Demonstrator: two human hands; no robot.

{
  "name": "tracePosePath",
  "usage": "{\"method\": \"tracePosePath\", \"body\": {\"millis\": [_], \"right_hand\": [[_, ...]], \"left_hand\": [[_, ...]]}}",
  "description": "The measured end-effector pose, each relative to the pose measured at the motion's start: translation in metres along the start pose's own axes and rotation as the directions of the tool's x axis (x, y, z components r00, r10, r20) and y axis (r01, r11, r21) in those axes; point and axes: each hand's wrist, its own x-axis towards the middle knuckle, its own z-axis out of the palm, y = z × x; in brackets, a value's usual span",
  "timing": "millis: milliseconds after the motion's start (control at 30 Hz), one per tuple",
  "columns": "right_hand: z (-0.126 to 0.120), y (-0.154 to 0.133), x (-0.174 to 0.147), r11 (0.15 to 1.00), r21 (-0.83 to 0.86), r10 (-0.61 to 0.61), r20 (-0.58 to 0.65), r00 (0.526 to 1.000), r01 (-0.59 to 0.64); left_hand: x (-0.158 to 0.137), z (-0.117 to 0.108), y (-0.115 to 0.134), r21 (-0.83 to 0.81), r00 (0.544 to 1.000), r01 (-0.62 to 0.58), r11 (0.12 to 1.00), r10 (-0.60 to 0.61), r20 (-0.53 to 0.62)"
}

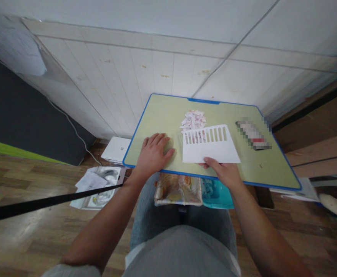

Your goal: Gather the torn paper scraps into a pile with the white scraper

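Observation:
My right hand grips a white slotted card by its near edge, thumb on top and fingers underneath. A row of long narrow slots runs along the card's far edge. Through the left slots show bits of a pile of small pale-pink paper pieces, which lies just beyond the card. My left hand rests palm down near the front left edge of the table, fingers spread and holding nothing. The tabletop is pale green with a blue rim.
A pixelated oblong object lies at the table's right. Below the front edge are a patterned box and a teal box. On the left floor stand a white box and an open carton with cables. A wall backs the table.

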Motion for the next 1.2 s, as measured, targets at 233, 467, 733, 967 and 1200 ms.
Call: {"method": "tracePosePath", "body": {"millis": [233, 467, 733, 967, 1200], "right_hand": [[0.0074, 0.0003, -0.0044, 0.999, 0.012, 0.046, 0.022, 0.999, -0.046], [0.0045, -0.0037, -0.0041, 0.990, 0.137, 0.025, 0.077, 0.997, -0.035], [0.0011, -0.0042, -0.0021, 0.992, 0.127, 0.008, 0.056, 0.998, -0.015], [0.0019, -0.0027, -0.0012, 0.987, 0.157, 0.042, 0.022, 0.999, -0.045], [0.0016, -0.0013, -0.0023, 0.982, 0.184, 0.039, 0.049, 0.998, -0.048]], "left_hand": [[0.0004, 0.0031, -0.0024, 0.007, 1.000, 0.000, 1.000, 0.000, -0.012], [0.0005, 0.0011, -0.0014, 0.006, 1.000, -0.008, 1.000, 0.008, -0.015], [0.0006, 0.0020, -0.0014, -0.001, 1.000, -0.004, 1.000, 0.004, -0.016], [0.0008, 0.0021, -0.0014, 0.009, 1.000, -0.007, 1.000, 0.007, -0.016], [0.0011, 0.0014, -0.0016, 0.003, 1.000, -0.004, 1.000, 0.004, -0.014]]}}
